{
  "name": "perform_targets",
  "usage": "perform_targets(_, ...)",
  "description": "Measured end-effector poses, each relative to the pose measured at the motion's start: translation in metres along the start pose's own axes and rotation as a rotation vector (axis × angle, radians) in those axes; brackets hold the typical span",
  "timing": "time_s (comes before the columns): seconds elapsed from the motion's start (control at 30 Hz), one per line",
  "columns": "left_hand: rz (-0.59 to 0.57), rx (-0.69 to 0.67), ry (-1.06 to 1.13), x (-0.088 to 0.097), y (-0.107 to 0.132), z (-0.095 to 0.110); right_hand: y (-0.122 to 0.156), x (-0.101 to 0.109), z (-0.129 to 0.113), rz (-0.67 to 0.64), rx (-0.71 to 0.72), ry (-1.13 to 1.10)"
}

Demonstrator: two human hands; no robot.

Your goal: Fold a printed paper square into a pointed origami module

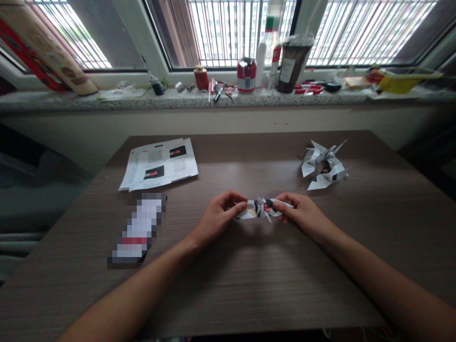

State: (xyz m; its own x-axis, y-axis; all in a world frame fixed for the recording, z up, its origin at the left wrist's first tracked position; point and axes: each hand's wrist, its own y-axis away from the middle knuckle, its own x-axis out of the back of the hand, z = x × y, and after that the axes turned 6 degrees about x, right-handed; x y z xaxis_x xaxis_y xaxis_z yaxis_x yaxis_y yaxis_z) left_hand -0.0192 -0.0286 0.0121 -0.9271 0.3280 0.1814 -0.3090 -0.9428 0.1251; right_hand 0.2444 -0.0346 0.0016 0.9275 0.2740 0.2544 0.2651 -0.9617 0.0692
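Between my two hands, over the middle of the table, is a small piece of folded printed paper (262, 207) with points sticking out at its centre. My left hand (225, 211) pinches its left end between thumb and fingers. At the opposite end, my right hand (292, 209) grips it the same way, thumb on top. The paper shows white, black, red and tan print. Farther back on the right lies a spiky folded-paper cluster (325, 164) made of similar printed paper. My fingertips under the paper are partly hidden.
A stack of printed sheets (160, 166) lies at the back left of the brown table (228, 285). In front of it is a pixelated phone-shaped object (138, 230). The windowsill (117, 105) holds a drink can (246, 76), a plastic cup (292, 64), bottles and small tools.
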Motion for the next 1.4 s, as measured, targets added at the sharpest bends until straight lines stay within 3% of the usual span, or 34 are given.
perform_targets(0.67, 0.022, 0.005, 0.021, 0.003, -0.002, -0.001, -0.003, 0.006, 0.007, 0.008, -0.005, -0.034)
perform_targets(0.87, 0.014, 0.026, 0.073, -0.001, 0.000, 0.000, -0.001, -0.003, 0.007, -0.033, -0.041, -0.184)
perform_targets(1.03, -0.040, 0.063, 0.114, -0.004, 0.003, 0.002, 0.001, -0.007, 0.006, -0.140, -0.091, -0.319)
perform_targets(1.2, -0.171, 0.075, 0.146, -0.004, 0.002, -0.001, 0.002, -0.007, 0.005, -0.147, -0.091, -0.398)
perform_targets(1.4, -0.170, 0.073, 0.295, -0.005, 0.000, -0.007, 0.004, -0.006, 0.004, -0.202, -0.152, -0.525)
